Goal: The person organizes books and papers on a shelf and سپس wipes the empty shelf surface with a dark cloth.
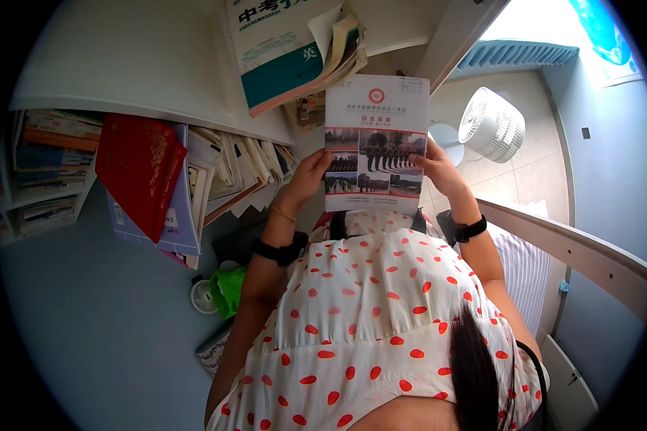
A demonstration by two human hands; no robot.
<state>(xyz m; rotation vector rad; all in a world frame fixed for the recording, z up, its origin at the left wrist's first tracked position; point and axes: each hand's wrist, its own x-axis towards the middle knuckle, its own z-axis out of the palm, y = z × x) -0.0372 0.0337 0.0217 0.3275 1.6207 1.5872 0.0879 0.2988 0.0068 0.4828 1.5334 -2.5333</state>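
Between my two hands I hold a white brochure (376, 115) with a red emblem and several photos on its cover. My left hand (310, 174) grips its left edge, fingers mostly behind it. On the right edge, my right hand (438, 167) has its thumb over the cover photos; the other fingers are hidden behind. Just beyond the brochure's upper left, a thick white and teal book (280, 61) with curled pages lies on the pale desk surface (144, 57).
At the left, a shelf holds packed books (61, 136), with a red folder (140, 169) sticking out over a lavender binder (133, 223). A white fan (492, 123) stands on the tiled floor at the far right. A pale rail (575, 251) runs beside my right arm. A green bag (228, 291) lies at lower left.
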